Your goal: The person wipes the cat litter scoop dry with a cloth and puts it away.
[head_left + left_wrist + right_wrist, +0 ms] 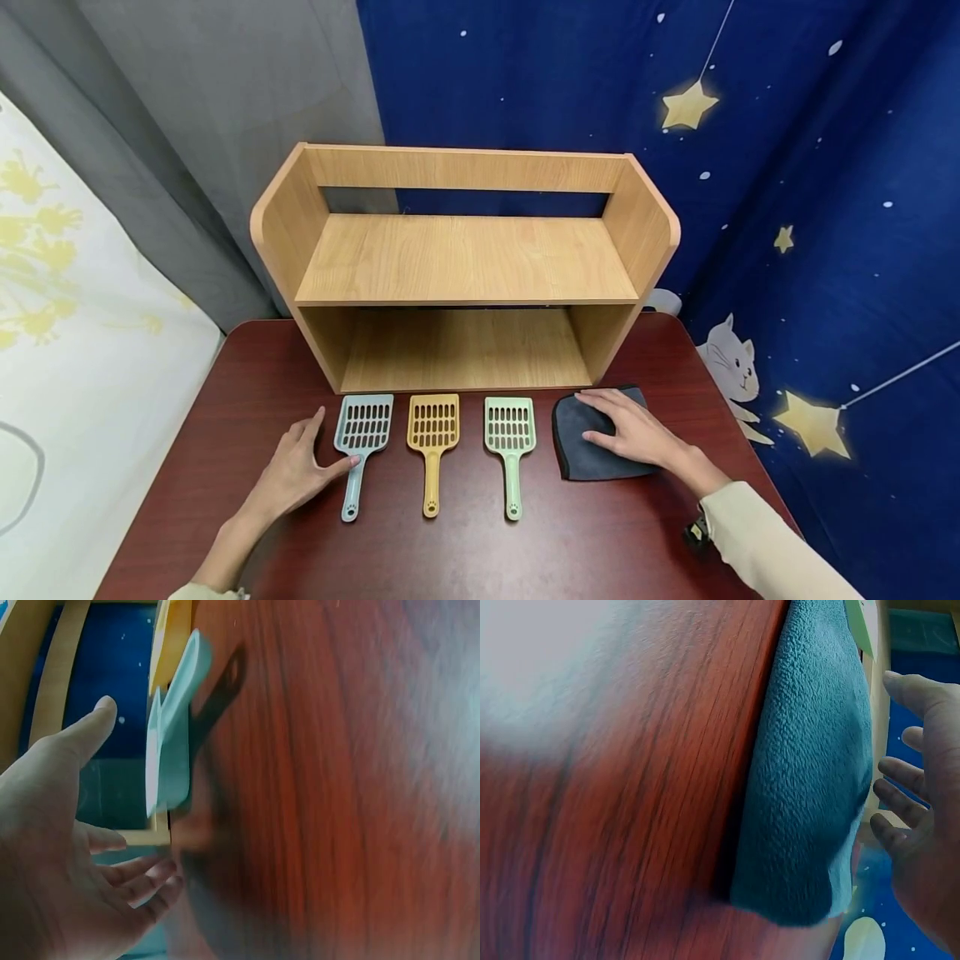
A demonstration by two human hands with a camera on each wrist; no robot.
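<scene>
Bench: On the dark red bench (420,567) we see a wooden shelf unit (465,258) standing toward the far edge, its two levels facing the near edge, presumably so that both can be reached from the front.

Scoops: A blue scoop (355,482), a yellow scoop (432,458) and a green scoop (512,462) lie in a row, just in front of the shelf unit. Slotted heads point at the far edge, handles at the near edge; we take the spacing as deliberate, leaving each handle free to grasp.

Cloth: A dark grey cloth (588,464) lies toward the bench's right edge, beside the green scoop; we judge that it is set apart to keep the row uncrowded.

Left hand: The left hand (292,477) hovers on the left-edge side of the blue scoop, thumb spread wide from the other fingers, holding nothing. Seen from the head, the thumb tip overlies the scoop's neck; the left wrist view shows a gap between them. The wide spread seems suited to straddling the scoop.

Right hand: The right hand (632,429) is over the cloth, fingers loosely extended and gripping nothing that we see. The cloth lies beneath them, its near-left corner uncovered; whether the fingertips touch it, we cannot tell.
</scene>
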